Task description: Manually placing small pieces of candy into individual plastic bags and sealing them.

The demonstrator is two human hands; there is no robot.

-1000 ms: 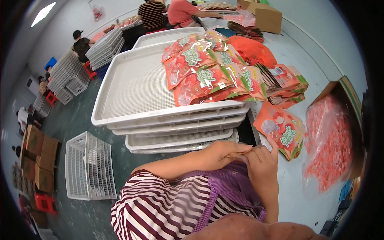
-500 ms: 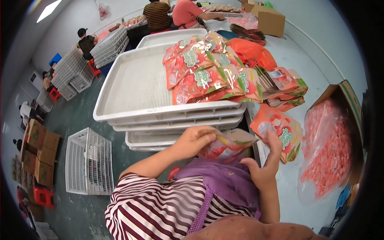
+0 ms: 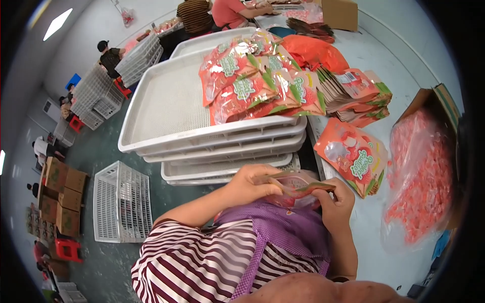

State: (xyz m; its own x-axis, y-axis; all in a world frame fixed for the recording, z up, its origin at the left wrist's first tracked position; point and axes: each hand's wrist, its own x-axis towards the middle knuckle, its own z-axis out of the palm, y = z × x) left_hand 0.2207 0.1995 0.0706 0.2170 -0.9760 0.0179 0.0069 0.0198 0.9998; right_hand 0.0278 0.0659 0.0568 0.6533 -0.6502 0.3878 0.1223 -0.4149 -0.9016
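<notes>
Between my hands, just in front of the purple apron [image 3: 298,227], is a candy pouch [image 3: 294,185] with its mouth turned up. My left hand [image 3: 255,184] pinches one top corner; my right hand [image 3: 336,201] pinches the other, thumb on the near edge. The pouch's lower part is mostly hidden. To the right, a flat orange-pink pouch [image 3: 351,154] lies on the table, near a stack of pouches [image 3: 356,96]. Plump pouches [image 3: 245,88] are piled on the right part of a white tray [image 3: 161,101].
At right, a cardboard box [image 3: 444,108] holds a clear bag of pink wrapped candies [image 3: 419,182]. A red plastic bag [image 3: 316,53] lies behind the pouch stack. More trays are under the top one. A white crate [image 3: 121,202] stands on the floor at left. Other people sit farther back.
My right hand has moved from beside the pouch to grip its top corner. The pouch has tipped so that its mouth faces up, and its top edge is now held at both ends.
</notes>
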